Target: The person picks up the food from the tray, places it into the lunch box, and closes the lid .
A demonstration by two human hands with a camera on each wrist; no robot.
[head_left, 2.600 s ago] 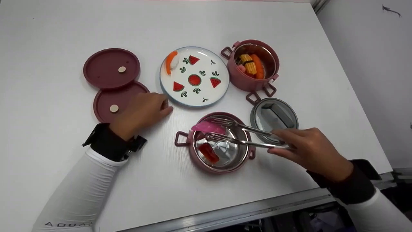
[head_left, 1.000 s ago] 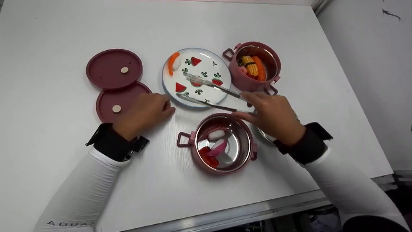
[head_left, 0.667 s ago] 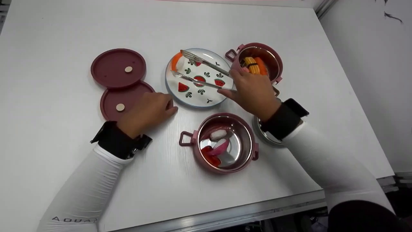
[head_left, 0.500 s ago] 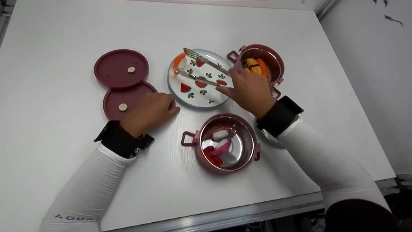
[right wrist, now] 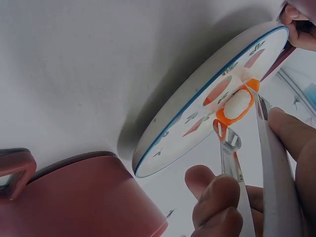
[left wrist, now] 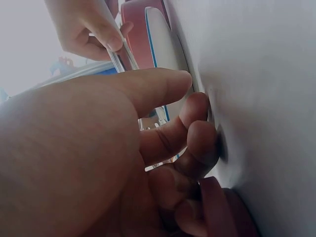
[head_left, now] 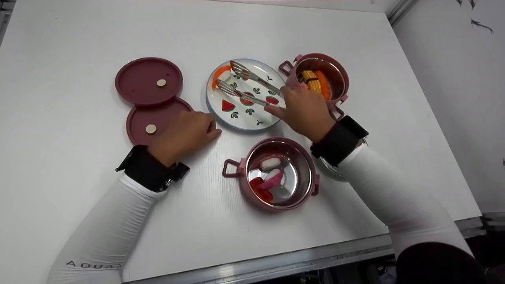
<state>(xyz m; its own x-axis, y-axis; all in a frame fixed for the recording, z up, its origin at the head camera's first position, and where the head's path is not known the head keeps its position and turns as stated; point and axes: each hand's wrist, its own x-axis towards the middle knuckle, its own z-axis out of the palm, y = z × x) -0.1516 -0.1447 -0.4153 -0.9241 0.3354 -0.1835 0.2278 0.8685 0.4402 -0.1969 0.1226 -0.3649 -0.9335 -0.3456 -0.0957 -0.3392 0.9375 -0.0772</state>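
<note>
1. Tongs (head_left: 259, 80) are gripped in the right hand (head_left: 309, 112), their arms parted and the tips on either side of the orange-and-white piece (right wrist: 237, 104); whether they touch it is hard to tell.
2. That piece lies on the plate (head_left: 265, 113), by its far left rim. The plate sits nearer the far edge of the table (head_left: 189, 244) than the pot below it; no other piece shows there, so this looks like the last one left on it.
3. Already inside the near pot (head_left: 258, 202), the vessel closest to the table's near edge, lie a red piece (head_left: 263, 192) and a pink piece (head_left: 273, 180).
4. Between the plate and the right edge, the far pot (head_left: 290, 81) holds a yellow piece (head_left: 311, 81) and an orange piece (head_left: 323, 86).
5. The left hand (head_left: 189, 132) grasps nothing; its fingers are loosely curled beside the near red disc (head_left: 138, 124), towards the left edge.
6. Both pots stand uncovered. Clearing the plate seems nearly done, with the lift not yet made.
</note>
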